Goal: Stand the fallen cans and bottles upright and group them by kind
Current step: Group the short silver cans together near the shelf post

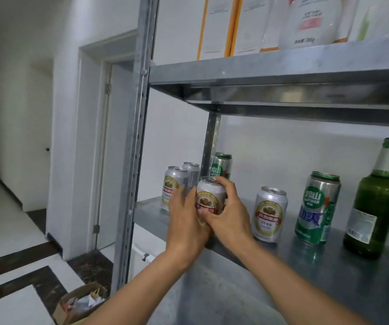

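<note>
Centre of frame: a silver can (211, 198) is held upright at the front edge of the metal shelf (329, 273), gripped by the left hand (185, 221) and the right hand (232, 216); its base is hidden. Other silver cans (269, 213), green cans (318, 207) and a green bottle (374, 207) are seen upright behind and to the right.

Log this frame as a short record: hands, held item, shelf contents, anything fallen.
hands: left hand and right hand grip the held silver can
held can: upright, at metal shelf left end
other silver cans: left pair behind it; third silver can to its right
green cans: back green can, right green can, apart
bottle: green bottle, far right
fallen: none in view
</note>
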